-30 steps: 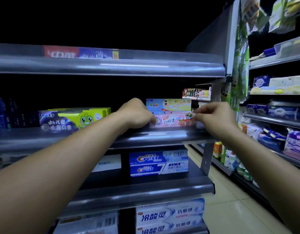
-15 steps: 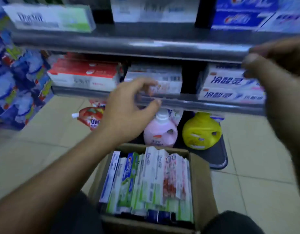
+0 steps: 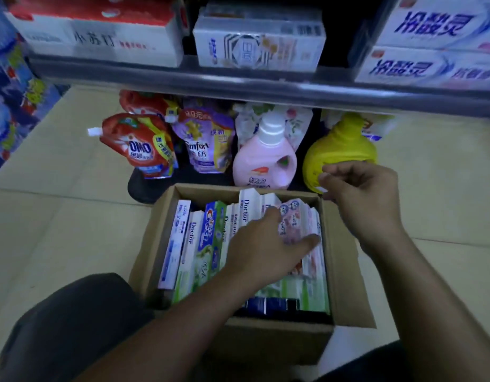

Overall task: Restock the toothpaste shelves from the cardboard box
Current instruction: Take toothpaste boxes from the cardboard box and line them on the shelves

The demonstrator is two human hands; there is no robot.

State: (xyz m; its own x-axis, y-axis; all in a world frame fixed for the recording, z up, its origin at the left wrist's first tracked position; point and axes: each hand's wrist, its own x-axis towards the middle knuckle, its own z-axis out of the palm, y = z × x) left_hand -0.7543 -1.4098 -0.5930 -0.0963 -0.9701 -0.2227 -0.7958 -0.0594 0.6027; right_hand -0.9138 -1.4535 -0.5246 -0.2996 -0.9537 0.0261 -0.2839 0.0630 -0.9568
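Observation:
An open cardboard box (image 3: 345, 277) stands on the floor between my knees, packed with several upright toothpaste cartons. My left hand (image 3: 263, 252) reaches into it and grips a pink toothpaste carton (image 3: 296, 219) near the right side, thumb on one face, fingers on the other. White "Doctor" cartons (image 3: 246, 208) and a green Crest carton (image 3: 210, 230) stand to its left. My right hand (image 3: 362, 194) hovers over the box's right rim, fingers loosely curled, holding nothing. The lowest toothpaste shelf (image 3: 238, 84) runs across the top, stocked with boxes.
Under the shelf stand a red OMO pouch (image 3: 139, 147), a purple Comfort pouch (image 3: 205, 139), a pink bottle (image 3: 266, 158) and a yellow bottle (image 3: 340, 150). Blue packs (image 3: 9, 92) hang at the left. Tiled floor (image 3: 59, 216) lies on both sides of the box.
My view dropped from the upper shelves to the box on the floor. Both hands left the shelf; my left hand went down into the box and took hold of the pink carton.

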